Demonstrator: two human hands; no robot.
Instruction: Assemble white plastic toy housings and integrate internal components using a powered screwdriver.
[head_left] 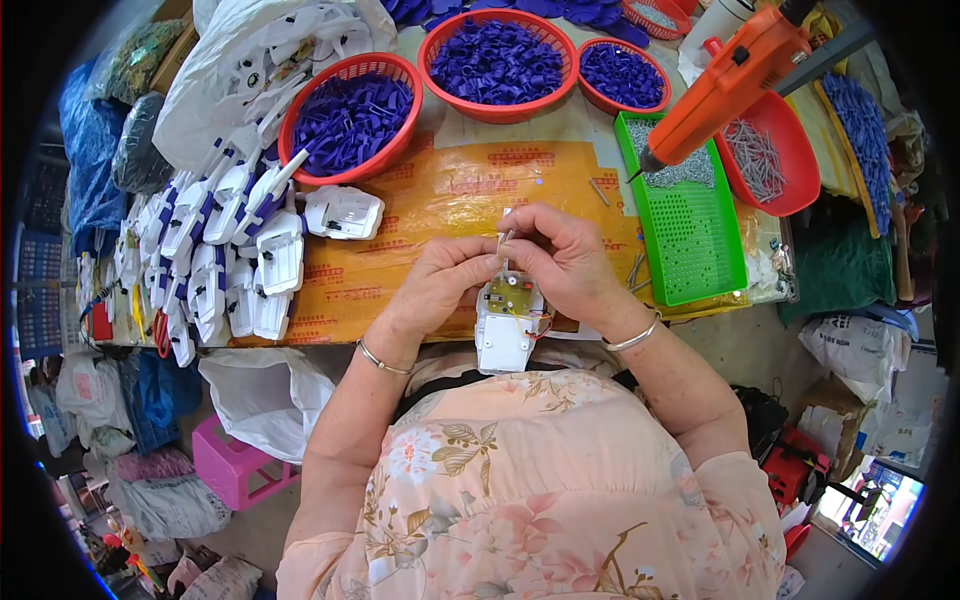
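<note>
The counter I'm looking down on has a yellow-orange covering with red print, its front edge curving in my fisheye. Below it on the left I make out a pink plastic stool on a grey floor, with stuffed sacks piled nearby. Blue plastic bags crowd the far left. To my right, a dark green bag sits above a cardboard box; lower down glows a bright dark-framed panel, screen or opening, I can't tell.

White on the casing — yellow-green on its circuit board; orange on the screwdriver, green on the tray — flowery peach across the blouse.
</note>
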